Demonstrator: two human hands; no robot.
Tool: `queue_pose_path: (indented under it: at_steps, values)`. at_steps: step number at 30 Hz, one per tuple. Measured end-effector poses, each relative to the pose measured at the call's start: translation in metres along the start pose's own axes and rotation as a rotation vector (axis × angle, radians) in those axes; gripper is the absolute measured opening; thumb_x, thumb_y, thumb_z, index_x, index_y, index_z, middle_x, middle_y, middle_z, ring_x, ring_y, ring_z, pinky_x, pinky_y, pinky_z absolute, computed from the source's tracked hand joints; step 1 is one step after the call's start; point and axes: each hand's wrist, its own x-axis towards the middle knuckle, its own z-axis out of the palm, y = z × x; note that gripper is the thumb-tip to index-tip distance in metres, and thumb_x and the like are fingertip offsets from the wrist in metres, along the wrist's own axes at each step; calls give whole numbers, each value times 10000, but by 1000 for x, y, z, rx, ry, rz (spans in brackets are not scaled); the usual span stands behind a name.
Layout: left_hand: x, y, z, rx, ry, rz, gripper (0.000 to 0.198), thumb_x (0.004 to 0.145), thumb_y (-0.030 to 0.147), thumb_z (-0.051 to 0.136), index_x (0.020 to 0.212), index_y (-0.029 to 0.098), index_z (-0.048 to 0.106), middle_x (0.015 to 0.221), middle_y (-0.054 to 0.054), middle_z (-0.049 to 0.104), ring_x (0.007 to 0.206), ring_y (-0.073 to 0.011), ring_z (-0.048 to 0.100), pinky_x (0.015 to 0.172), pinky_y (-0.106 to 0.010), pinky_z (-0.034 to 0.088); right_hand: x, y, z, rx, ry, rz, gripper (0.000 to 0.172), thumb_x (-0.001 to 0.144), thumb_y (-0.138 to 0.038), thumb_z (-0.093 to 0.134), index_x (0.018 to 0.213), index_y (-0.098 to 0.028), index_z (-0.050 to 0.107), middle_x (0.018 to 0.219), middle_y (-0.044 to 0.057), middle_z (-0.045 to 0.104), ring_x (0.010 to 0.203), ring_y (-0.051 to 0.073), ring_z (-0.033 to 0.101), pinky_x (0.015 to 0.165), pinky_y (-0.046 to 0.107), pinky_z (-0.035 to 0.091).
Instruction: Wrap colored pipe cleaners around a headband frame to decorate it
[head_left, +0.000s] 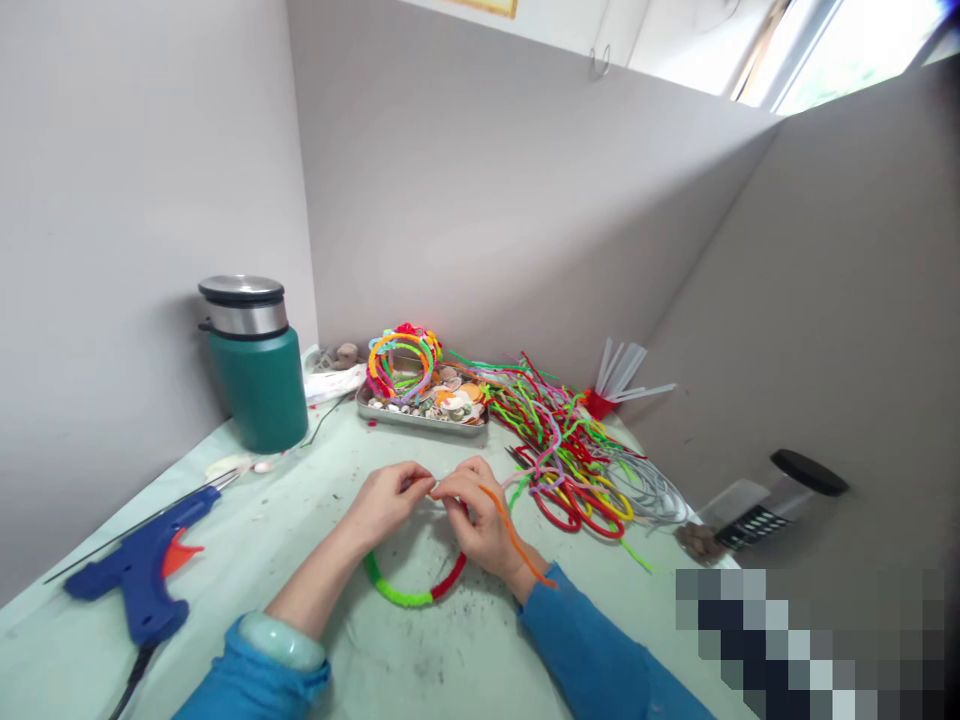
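Note:
A hoop (405,600) wrapped in green and red pipe cleaner hangs below my hands, over the table. My left hand (390,500) pinches its top part between thumb and fingers. Close beside it, my right hand (480,515) is closed on an orange pipe cleaner (517,540), whose long tail trails down over the wrist to the blue sleeve. Fingertips of both hands nearly meet at a small pale stretch of the hoop. The fingers hide most of the hoop's upper side and the pipe cleaner's other end.
Left: a blue glue gun (142,570) and a green flask (262,390). Behind: a metal tray (420,420) with buttons or shells and colourful wrapped hoops (405,365). Right: a pile of pipe cleaners (555,420), red-handled scissors (600,520), glue sticks (619,370) and a clear jar (787,500). Grey partitions enclose the table.

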Motion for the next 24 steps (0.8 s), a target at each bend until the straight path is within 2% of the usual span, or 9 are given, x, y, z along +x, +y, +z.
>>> queue_pose_path:
  at_steps: [3, 6, 11, 18, 24]
  values:
    - [0, -1, 0, 53, 18, 1, 259, 762, 357, 445, 727, 183, 634, 685, -9, 643, 654, -148, 538, 586, -219, 356, -2, 0, 0, 11, 3, -4, 292, 731, -44, 429, 849, -215, 635, 968, 50, 581, 929, 199, 479, 813, 378, 383]
    - [0, -1, 0, 147, 43, -1, 255, 782, 345, 428, 708, 195, 619, 672, -6, 630, 636, -140, 526, 581, -218, 331, -2, 2, 1, 14, 94, 21, 278, 728, -50, 428, 805, -209, 643, 1030, 57, 540, 993, 207, 467, 851, 386, 375]
    - [-1, -1, 3, 257, 69, 42, 229, 801, 310, 419, 716, 199, 600, 700, -22, 630, 656, -144, 530, 599, -225, 315, 1, 8, 2, 74, 258, 151, 221, 814, -119, 415, 908, -198, 600, 895, 63, 573, 902, 189, 516, 814, 351, 405]
    - [-2, 1, 3, 275, 58, 57, 236, 818, 315, 407, 732, 202, 596, 717, -25, 639, 669, -146, 541, 605, -226, 315, 1, 16, 7, 170, 316, 348, 186, 841, -197, 425, 957, -177, 569, 868, 55, 609, 827, 160, 560, 755, 277, 425]
    - [-4, 5, 2, 239, 64, 110, 232, 820, 309, 415, 734, 192, 596, 704, -12, 629, 661, -132, 535, 609, -217, 326, 0, 31, 10, 156, 327, 488, 169, 801, -240, 459, 885, -162, 584, 772, 33, 617, 710, 155, 565, 650, 260, 428]
